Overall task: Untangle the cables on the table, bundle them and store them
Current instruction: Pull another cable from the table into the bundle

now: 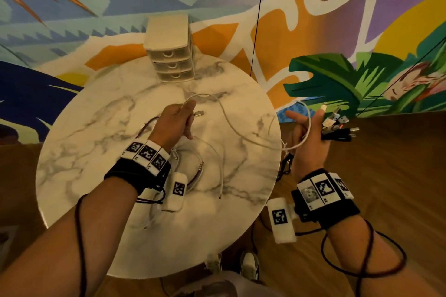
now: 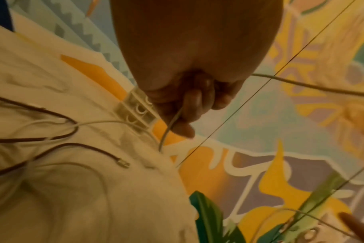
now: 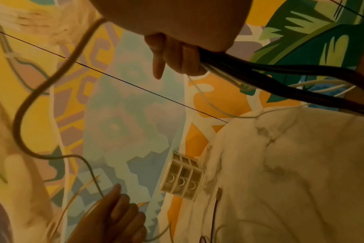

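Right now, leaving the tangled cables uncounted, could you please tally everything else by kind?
Marble table: 1
Drawer unit: 1
Hands: 2, left hand gripping a white cable, right hand holding a cable bundle
Total: 4

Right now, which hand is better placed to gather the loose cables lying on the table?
Left. The left hand is over the marble table, pinching only one white cable, with the dark cable just below it. The right hand is off the table's edge, already gripping a bunch of cable ends.
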Demonstrator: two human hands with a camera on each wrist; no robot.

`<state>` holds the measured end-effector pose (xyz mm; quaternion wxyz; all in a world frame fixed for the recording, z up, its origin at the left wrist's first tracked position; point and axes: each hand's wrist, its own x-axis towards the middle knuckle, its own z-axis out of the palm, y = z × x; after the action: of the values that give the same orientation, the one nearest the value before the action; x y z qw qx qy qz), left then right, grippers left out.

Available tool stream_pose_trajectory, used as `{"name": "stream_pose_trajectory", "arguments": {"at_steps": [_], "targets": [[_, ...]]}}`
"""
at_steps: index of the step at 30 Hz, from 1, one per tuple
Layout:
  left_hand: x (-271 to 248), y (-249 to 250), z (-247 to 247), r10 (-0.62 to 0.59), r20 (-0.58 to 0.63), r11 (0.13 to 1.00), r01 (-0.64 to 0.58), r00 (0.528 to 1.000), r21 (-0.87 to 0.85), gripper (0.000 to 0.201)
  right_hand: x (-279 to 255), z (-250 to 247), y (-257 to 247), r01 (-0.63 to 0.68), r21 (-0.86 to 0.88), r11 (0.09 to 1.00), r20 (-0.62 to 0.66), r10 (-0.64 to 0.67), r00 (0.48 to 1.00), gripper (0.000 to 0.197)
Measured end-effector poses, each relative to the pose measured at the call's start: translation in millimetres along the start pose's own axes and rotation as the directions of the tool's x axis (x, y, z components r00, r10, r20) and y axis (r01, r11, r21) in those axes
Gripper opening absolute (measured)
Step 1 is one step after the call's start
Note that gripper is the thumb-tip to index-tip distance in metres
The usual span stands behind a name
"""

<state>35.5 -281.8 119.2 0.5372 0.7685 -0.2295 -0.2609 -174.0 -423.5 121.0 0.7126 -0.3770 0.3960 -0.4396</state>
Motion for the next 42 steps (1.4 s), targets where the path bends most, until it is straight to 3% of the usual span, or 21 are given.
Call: {"name": "stream_pose_trajectory", "arguments": {"at_steps": [3, 6, 8, 11, 16, 18, 20, 22, 24, 27, 29, 32, 35, 38, 40, 42], "targets": [[-1.4, 23.6, 0.2, -0.061, -0.098, 0.978, 0.04, 0.993, -0.205, 0.047, 2.3, 0.8, 0.7, 0.005, -0.005, 1.0, -0.068, -0.005, 0.998, 0.06], [-4.5, 41.7, -5.7, -0.152, -0.065, 0.894, 0.109, 0.986, -0.434, 0.04, 4.0, -1.4, 3.3, 0.0, -0.062, 0.998, -0.121, -0.007, 0.993, 0.054], [-8.9, 49.8, -6.4, -0.123, -0.072, 0.893, 0.078, 0.99, -0.443, 0.036, 1.6, 0.4, 4.0, -0.032, -0.056, 0.998, -0.146, 0.023, 0.989, 0.058], [-16.9, 64.1, -0.5, -0.036, -0.189, 0.919, -0.042, 0.981, -0.391, 0.037, -4.9, 5.2, 4.9, -0.055, -0.028, 0.998, -0.153, 0.05, 0.987, 0.065], [-10.4, 73.4, -4.2, -0.025, -0.375, 0.867, -0.167, 0.927, -0.47, 0.036, -1.6, -3.6, 7.9, -0.066, -0.205, 0.976, -0.167, 0.032, 0.986, 0.047], [-7.7, 63.8, 1.2, 0.021, -0.348, 0.929, -0.147, 0.937, -0.339, 0.036, -3.1, -5.0, 7.6, -0.022, -0.313, 0.949, -0.106, -0.012, 0.994, 0.045], [-12.7, 47.3, 17.1, 0.163, -0.212, 0.986, -0.164, 0.964, 0.013, 0.038, -10.3, -1.4, 9.3, -0.002, -0.377, 0.926, -0.022, -0.007, 1.0, 0.048], [-26.0, 34.6, 38.0, 0.268, -0.026, 0.935, -0.253, 0.963, 0.248, 0.037, -20.1, 5.2, 15.0, -0.036, -0.354, 0.934, 0.083, 0.07, 0.994, 0.051], [-44.8, 31.0, 56.3, 0.313, 0.137, 0.89, -0.34, 0.94, 0.303, 0.035, -29.8, 13.0, 20.9, -0.134, -0.308, 0.942, 0.144, 0.185, 0.972, 0.05], [-64.6, 27.4, 75.4, 0.282, 0.391, 0.762, -0.453, 0.876, 0.463, 0.031, -35.6, 17.5, 22.9, -0.255, -0.24, 0.937, 0.215, 0.307, 0.927, 0.044], [-69.7, 23.3, 77.5, 0.26, 0.457, 0.744, -0.478, 0.851, 0.467, 0.025, -37.8, 16.5, 20.4, -0.224, -0.303, 0.926, 0.31, 0.318, 0.896, 0.046], [-73.2, 18.8, 77.2, 0.265, 0.479, 0.786, -0.475, 0.837, 0.395, 0.025, -36.1, 15.9, 20.7, -0.111, -0.38, 0.919, 0.362, 0.258, 0.896, 0.041], [-74.9, -10.5, 74.5, 0.149, 0.461, 0.861, -0.344, 0.874, 0.374, 0.036, -28.4, 15.4, 23.3, -0.025, -0.375, 0.927, 0.322, 0.155, 0.934, 0.04], [-62.2, -70.3, 38.7, -0.022, 0.414, 0.787, -0.24, 0.91, 0.568, 0.032, -15.1, 9.6, 10.0, -0.004, -0.244, 0.97, 0.196, 0.054, 0.979, 0.042], [-37.3, -92.7, -0.4, -0.019, 0.262, 0.743, -0.161, 0.965, 0.65, 0.022, -6.0, 3.0, -2.3, 0.021, -0.163, 0.986, 0.118, -0.002, 0.993, 0.043], [-9.9, -83.6, -29.8, 0.073, 0.033, 0.803, -0.078, 0.997, 0.59, 0.035, -1.4, -1.2, -6.6, 0.047, -0.125, 0.991, 0.092, -0.035, 0.995, 0.044]]}}
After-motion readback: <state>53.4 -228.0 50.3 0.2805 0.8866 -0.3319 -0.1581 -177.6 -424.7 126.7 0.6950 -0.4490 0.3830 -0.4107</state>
